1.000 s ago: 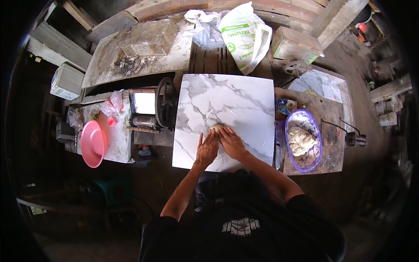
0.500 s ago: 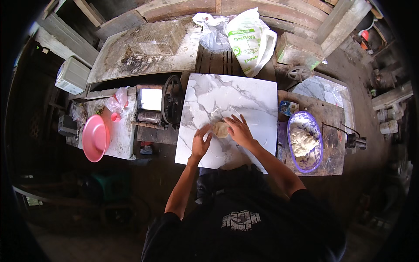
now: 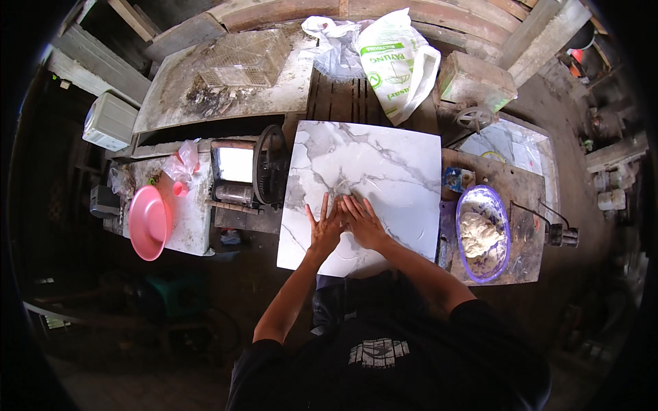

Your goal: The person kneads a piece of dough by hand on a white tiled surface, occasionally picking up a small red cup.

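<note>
My left hand [image 3: 325, 229] and my right hand [image 3: 365, 225] lie side by side, flat, near the middle of a white marble-patterned slab [image 3: 384, 161]. Both hands are open, fingers stretched forward, with the inner fingers almost meeting. The round piece of dough seen a moment ago is covered by them. To the right, a large lump of dough [image 3: 480, 233] rests in a purple oval basin [image 3: 508, 236], whose inside is dusted with flour.
A roller machine with a dark wheel [image 3: 272, 164] stands left of the slab, and a pink basin [image 3: 149, 222] beyond it. Behind the slab are a white-and-green sack [image 3: 397, 68] and a wooden box with a handwheel [image 3: 474, 119]. A wire crate [image 3: 245, 60] sits back left.
Both hands have come together from the sides of the round dough piece and now lie flat over it. Their fingers have straightened, hiding the dough.
</note>
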Available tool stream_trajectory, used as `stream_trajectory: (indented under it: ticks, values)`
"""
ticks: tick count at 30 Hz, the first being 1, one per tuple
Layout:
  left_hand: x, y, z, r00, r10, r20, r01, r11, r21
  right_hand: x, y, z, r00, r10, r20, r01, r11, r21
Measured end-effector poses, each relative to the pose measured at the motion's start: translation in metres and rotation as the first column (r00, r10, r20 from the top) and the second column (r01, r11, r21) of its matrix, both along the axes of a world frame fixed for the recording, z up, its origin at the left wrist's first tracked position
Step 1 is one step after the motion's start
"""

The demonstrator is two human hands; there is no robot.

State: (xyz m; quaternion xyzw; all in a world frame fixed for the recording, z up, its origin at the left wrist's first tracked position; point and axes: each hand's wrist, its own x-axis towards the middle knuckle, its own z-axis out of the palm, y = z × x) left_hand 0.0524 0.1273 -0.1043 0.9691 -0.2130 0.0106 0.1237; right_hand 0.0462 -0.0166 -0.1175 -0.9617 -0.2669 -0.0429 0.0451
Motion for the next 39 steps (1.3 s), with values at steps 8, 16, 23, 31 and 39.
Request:
stream_trajectory:
  ticks: [8, 16, 23, 31, 39]
  values:
    - [0.013, 0.009, 0.009, 0.998, -0.053, -0.043, 0.049, 0.995, -0.091, 0.02, -0.001, 0.013, 0.947, 0.011, -0.322, 0.008, 0.998, 0.057]
    - [-0.02, -0.002, 0.01, 0.998, -0.053, -0.017, 0.05, 0.988, -0.148, -0.006, -0.001, 0.027, 0.969, 0.069, -0.238, -0.031, 0.986, 0.162]
    - [-0.016, -0.01, 0.017, 0.999, 0.04, -0.025, -0.043, 0.99, -0.136, 0.003, 0.002, 0.02, 0.975, 0.025, -0.219, 0.014, 0.984, 0.176]
    - [0.044, 0.005, 0.015, 0.981, 0.065, -0.184, -0.124, 0.935, -0.332, 0.07, -0.007, 0.034, 0.887, -0.015, -0.462, 0.137, 0.963, 0.233]
    - [0.051, -0.007, 0.017, 0.965, 0.212, -0.153, -0.253, 0.907, -0.338, 0.068, -0.003, 0.022, 0.974, -0.054, -0.22, 0.156, 0.865, 0.477]
